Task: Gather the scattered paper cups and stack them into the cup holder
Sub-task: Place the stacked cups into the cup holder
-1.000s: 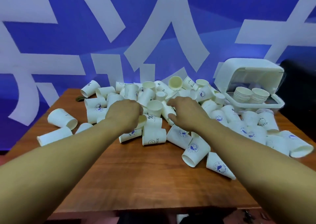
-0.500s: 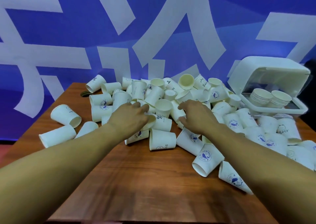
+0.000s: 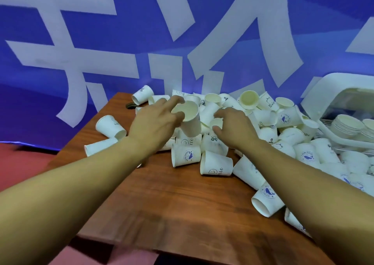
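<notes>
Several white paper cups lie scattered in a heap (image 3: 228, 143) across the back and right of a wooden table (image 3: 166, 200). My left hand (image 3: 153, 121) grips one cup (image 3: 189, 119), lifted above the heap with its mouth facing me. My right hand (image 3: 234, 127) hovers over the heap just right of it, fingers curled, with a cup (image 3: 216, 123) between thumb and fingers; whether it grips that cup I cannot tell. The white cup holder (image 3: 340, 90) stands at the right edge with stacked cups (image 3: 347, 125) inside.
A blue wall with large white characters (image 3: 121, 52) rises directly behind the table. Loose cups (image 3: 110, 127) lie near the table's left edge. A small dark object (image 3: 130, 105) sits at the back left corner. The near part of the tabletop shows bare wood.
My left hand has picked a cup out of the heap and raised it. My right hand has shifted slightly forward over the pile. The camera view has swung left and closer.
</notes>
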The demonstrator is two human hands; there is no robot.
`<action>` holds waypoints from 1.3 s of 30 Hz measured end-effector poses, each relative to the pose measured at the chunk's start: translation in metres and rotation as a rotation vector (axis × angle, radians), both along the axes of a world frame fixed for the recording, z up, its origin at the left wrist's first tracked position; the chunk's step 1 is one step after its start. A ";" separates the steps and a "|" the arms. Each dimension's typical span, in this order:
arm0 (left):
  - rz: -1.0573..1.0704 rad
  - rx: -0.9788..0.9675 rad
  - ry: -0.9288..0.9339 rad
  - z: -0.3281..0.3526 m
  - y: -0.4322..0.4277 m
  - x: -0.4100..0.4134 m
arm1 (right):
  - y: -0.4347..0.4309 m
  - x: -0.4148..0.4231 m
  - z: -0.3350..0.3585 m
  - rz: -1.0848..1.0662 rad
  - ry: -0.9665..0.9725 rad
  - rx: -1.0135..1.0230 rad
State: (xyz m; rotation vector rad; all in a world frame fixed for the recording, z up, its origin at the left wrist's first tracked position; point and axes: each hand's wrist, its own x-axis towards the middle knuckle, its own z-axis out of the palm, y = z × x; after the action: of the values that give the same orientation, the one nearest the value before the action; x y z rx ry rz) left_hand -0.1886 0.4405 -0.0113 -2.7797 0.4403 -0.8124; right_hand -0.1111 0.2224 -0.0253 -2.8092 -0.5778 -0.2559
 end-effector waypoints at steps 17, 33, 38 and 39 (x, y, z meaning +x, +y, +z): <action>0.224 -0.034 -0.035 0.015 0.087 -0.015 | 0.119 0.042 -0.009 0.197 0.218 0.061; 0.114 -0.159 -0.076 0.039 0.037 0.003 | 0.060 0.011 0.050 0.188 -0.062 0.309; -0.037 -0.190 -0.111 0.066 -0.032 0.031 | -0.034 0.005 0.082 0.069 -0.228 0.320; -0.072 -0.206 -0.126 0.072 -0.049 0.037 | -0.055 0.004 0.089 0.035 -0.255 0.311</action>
State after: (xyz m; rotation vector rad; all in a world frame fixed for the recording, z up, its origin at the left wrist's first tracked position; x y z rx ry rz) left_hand -0.1516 0.3913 0.0606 -2.8899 0.4601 -1.1005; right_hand -0.1070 0.1673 0.0633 -2.4804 -0.5828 -0.6450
